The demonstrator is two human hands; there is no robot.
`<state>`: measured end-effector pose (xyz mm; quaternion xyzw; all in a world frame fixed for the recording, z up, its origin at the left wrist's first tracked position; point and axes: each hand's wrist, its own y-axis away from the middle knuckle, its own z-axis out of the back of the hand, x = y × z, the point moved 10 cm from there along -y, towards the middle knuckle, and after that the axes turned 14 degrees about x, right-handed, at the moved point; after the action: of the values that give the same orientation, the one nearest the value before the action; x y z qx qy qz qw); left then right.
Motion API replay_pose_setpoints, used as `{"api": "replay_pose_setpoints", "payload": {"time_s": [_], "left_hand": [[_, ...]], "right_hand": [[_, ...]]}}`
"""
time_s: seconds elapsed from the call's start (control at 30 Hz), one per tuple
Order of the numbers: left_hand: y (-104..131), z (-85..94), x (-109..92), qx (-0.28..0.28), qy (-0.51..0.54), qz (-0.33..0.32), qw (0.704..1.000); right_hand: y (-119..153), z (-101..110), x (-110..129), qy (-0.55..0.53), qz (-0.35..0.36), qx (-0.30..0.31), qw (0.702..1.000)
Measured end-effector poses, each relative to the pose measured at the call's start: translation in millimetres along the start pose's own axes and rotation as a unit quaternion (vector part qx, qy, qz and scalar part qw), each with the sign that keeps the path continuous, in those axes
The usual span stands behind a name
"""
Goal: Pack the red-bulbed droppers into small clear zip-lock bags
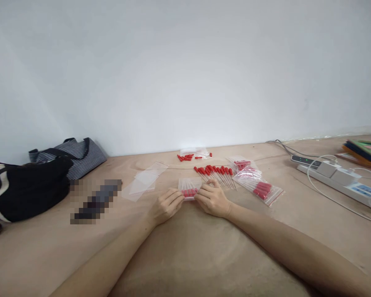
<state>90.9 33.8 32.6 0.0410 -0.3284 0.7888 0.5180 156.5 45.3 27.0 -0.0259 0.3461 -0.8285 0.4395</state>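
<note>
Between my hands is a clear zip bag (189, 184) with several red-capped droppers inside, their red ends toward me. My left hand (168, 204) pinches the bag's near left edge, and my right hand (214, 199) grips its near right side, fingers curled. Just beyond my right hand lies a row of loose red-capped droppers (216, 170), thin pale tips pointing toward me. To their right, filled clear bags (262, 189) overlap in a pile. Flat empty clear bags (145, 180) rest left of my hands. Small red caps (187, 157) lie by another clear bag near the wall.
A black bag (34, 187) and a striped bag (86, 154) stand at the left, near a pixelated dark object (97, 202). On the right are a white power strip (343, 183) with cables and a stack of coloured items (366, 152). A pale wall (185, 74) backs the table (191, 255).
</note>
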Motion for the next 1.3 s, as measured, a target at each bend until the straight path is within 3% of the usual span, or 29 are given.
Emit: {"api": "replay_pose_setpoints", "payload": {"time_s": [0.27,0.67,0.93,1.3], "left_hand": [[-6.9,-8.1,-6.9,0.006,0.028,0.008,1.000],[6.6,7.5,-1.6,-0.023,-0.005,-0.012,1.000],[3.3,6.2,-3.8,-0.028,0.003,-0.018,0.999],[0.4,0.5,-10.7,-0.022,-0.026,-0.026,0.999]], "right_hand": [[-2.8,-0.2,3.8,-0.031,-0.021,-0.007,0.999],[4.7,13.2,-7.8,-0.047,-0.036,-0.059,0.996],[-0.2,3.8,-2.4,-0.032,-0.024,-0.026,0.999],[-0.7,5.9,3.3,-0.024,-0.025,-0.030,0.999]]}}
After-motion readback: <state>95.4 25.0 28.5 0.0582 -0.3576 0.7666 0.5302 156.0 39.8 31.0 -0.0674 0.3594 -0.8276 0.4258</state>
